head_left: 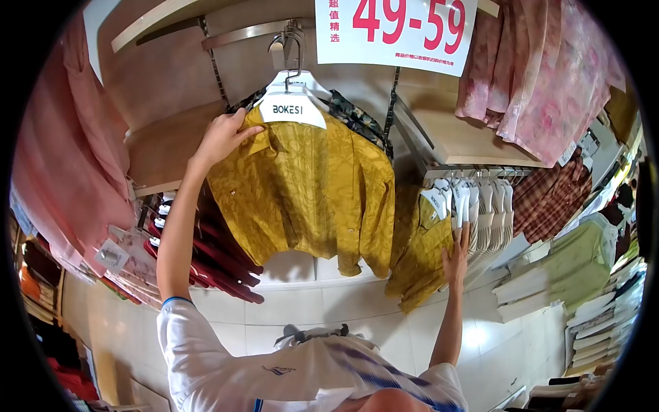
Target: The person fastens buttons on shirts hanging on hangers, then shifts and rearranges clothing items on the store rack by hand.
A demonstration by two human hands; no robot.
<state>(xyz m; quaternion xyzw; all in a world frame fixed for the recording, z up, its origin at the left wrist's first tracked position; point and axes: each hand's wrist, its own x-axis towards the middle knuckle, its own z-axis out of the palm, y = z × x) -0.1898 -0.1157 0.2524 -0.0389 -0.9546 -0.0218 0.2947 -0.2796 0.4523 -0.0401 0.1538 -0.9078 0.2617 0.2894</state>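
A mustard-yellow jacket with a tonal pattern hangs open at the front on a white hanger marked BOKESI. My left hand is at its collar and shoulder on the left, with the fingers closed on the cloth. Behind the jacket, a dark floral garment shows at the shoulder. On a lower rail to the right hangs another yellow garment. Beside it my right hand reaches up with fingers stretched out, touching the row of hung clothes just below their white hangers.
Wooden shelves flank the metal hook. Above hangs a price sign reading 49-59. Pink garments hang at left, dark red ones below, and pink floral clothes at upper right. Striped tops and a plaid garment are farther right.
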